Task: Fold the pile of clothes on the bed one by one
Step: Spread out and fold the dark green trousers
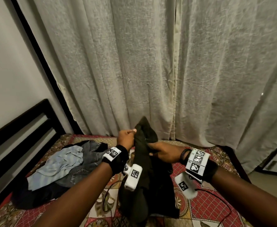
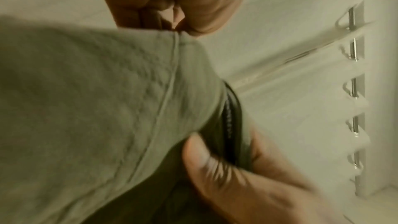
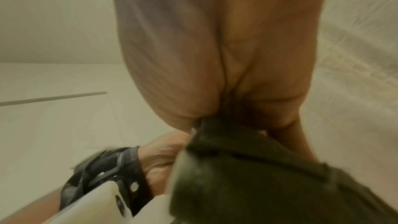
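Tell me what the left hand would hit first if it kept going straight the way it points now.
Probably the pale curtain. The left hand, gripping the dark garment, points up and away over the bed's far edge, with nothing visible between; depth is unclear.

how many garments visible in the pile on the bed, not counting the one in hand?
3 at least: light blue shirt on top, grey jeans right of it, a dark garment beneath at the near edge. Others may be hidden underneath.

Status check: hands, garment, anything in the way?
Left hand and right hand both grip the dark garment, raised above the bed. Pile waits unfolded at left. Nothing in the way.
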